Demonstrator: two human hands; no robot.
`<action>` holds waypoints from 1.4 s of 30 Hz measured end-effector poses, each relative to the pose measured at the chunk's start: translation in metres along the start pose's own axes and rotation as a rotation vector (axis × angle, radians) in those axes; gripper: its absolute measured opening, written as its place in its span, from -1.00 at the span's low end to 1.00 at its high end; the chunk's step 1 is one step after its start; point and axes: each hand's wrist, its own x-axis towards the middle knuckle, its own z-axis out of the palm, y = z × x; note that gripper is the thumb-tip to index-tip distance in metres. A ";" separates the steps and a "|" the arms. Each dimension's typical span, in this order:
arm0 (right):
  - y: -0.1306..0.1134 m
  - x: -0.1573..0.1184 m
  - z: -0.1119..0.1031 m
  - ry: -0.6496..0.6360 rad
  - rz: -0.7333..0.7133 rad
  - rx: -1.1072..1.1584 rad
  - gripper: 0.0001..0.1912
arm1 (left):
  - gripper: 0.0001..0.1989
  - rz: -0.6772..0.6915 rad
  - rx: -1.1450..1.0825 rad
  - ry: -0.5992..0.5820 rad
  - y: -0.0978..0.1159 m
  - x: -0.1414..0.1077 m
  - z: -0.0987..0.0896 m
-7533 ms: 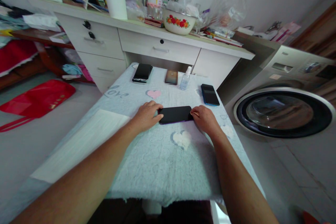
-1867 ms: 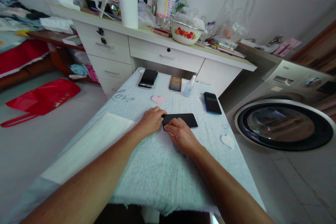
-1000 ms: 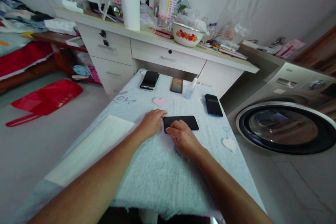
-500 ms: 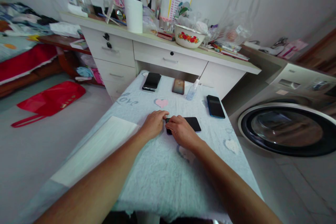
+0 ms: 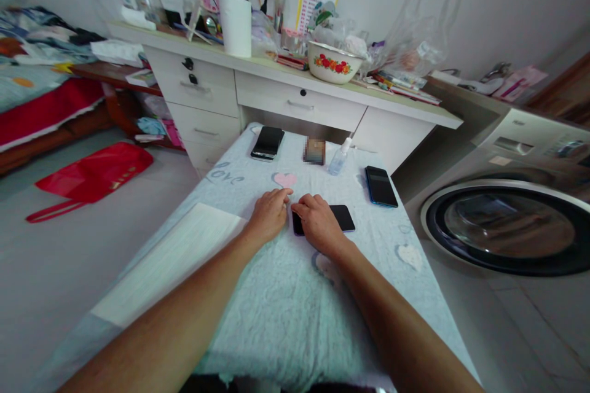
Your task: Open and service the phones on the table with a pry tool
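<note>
We see the right hand (image 5: 318,221) bent over the left part of a dark phone (image 5: 343,218), which lies flat and lengthwise across the cloth-covered counter (image 5: 258,313). Its fingers curl down at the glass; we cannot tell whether they pinch anything, since the knuckles hide the tips. The left hand (image 5: 271,215) rests just beside the phone's left end, its fingers released and loosely bent, with nothing that we can see in them; a narrow gap seems to part it from the phone.

Our first worry is slipping: with the left hand not bracing the phone, a sideways push from the right could turn it or slide it. The cloth is soft and looks wrinkled, so hard pressure might drag it too, and whatever sits on it. Beyond the hands, a clear spray bottle (image 5: 340,158) appears to stand on that cloth; we judge it the likeliest to topple if the fabric is tugged or a knuckle catches it. A blue-edged phone (image 5: 381,186) lies near the counter's right edge, where a wide swing of the right arm could nudge it off. The stacked phones (image 5: 268,143) at the far left look safer.
</note>
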 end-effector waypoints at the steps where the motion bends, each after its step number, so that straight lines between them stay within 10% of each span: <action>1: 0.000 0.000 0.000 0.002 0.009 -0.001 -0.71 | -0.58 0.002 0.005 0.000 0.000 0.000 0.000; 42: 0.068 -0.036 -0.019 0.035 0.341 -0.024 -0.66 | -0.71 0.013 0.092 -0.161 0.011 0.000 -0.011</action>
